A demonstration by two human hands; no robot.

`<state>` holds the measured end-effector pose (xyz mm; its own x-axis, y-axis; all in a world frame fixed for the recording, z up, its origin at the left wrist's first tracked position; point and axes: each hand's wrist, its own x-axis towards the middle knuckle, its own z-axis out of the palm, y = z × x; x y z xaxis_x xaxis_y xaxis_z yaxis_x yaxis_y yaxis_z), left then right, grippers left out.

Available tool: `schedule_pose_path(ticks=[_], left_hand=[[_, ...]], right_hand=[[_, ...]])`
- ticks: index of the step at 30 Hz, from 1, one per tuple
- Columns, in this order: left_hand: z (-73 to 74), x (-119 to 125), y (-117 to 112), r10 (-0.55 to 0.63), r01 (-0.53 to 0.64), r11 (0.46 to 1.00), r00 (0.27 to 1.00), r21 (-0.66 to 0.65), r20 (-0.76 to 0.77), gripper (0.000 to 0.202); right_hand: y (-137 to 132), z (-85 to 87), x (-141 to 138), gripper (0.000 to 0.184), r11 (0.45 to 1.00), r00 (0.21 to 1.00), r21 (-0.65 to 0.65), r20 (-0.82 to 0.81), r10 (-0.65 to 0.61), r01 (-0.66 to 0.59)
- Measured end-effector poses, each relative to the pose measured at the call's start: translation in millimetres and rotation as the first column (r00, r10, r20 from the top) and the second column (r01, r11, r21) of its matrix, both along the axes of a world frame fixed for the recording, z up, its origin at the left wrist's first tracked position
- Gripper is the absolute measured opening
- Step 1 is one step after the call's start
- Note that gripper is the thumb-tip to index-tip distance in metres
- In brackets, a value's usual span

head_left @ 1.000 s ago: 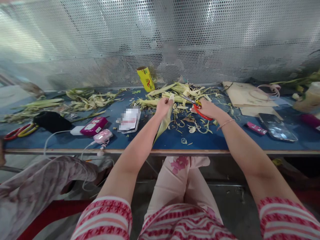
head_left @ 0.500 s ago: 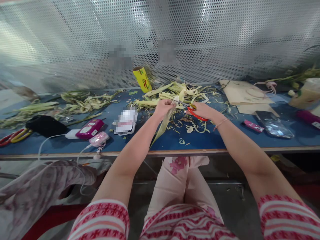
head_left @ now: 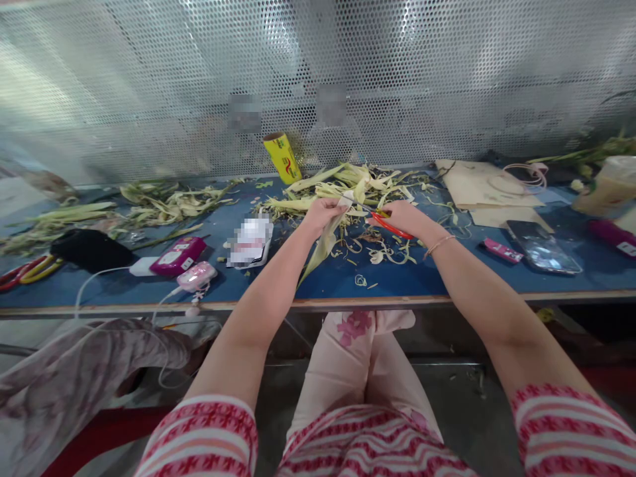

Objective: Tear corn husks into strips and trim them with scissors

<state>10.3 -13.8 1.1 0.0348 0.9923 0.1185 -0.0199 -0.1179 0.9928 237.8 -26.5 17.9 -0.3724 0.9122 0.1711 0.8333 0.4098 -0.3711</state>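
I'm seeing a red-and-white striped top (head_left: 368, 445) with short sleeves (head_left: 203, 430) | pale pink trousers (head_left: 342, 377) showing a darker pink flower print | thin bracelet (head_left: 440, 245) circling the right wrist | forearms going uncovered

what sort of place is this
Likely a craft workshop bench: left hand holding a husk strip, right hand with red-handled scissors, cut husks littering the blue table, perforated metal screen behind.

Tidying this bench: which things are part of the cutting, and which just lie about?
In use: left hand, husk strip, right hand, red scissors, husk pile.
Lying about: yellow roll, pink power bank, phone, cardboard, spare scissors.
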Motion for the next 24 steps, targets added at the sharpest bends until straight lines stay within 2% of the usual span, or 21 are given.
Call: schedule_pose_path(ticks=[8,14,20,24], left_hand=[[-1.5,-1.2,0.2,0.028,-0.023,0.996,0.998,-0.086,0.048,0.020],[-5.1,-1.6,2.3,0.066,-0.065,0.998,0.995,0.015,-0.076,0.016],[-8.0,-4.3,3.7,-0.053,0.062,0.994,0.994,0.091,-0.092,0.014],[-10.2,-5.5,5.6,-0.081,0.096,0.987,0.990,0.132,-0.117,0.019]], right_hand=[[0.5,1.5,-2.1,0.054,0.999,0.998,-0.017,-0.040,-0.048,0.047],[7.4,-3.4,1.7,0.056,1.000,1.000,0.000,0.019,-0.012,0.012],[-1.6,-2.4,-4.2,0.052,0.999,0.997,0.004,0.060,0.049,-0.050],[-3.5,-0.4,-5.9,0.052,0.998,0.997,-0.011,0.044,0.061,-0.061]])
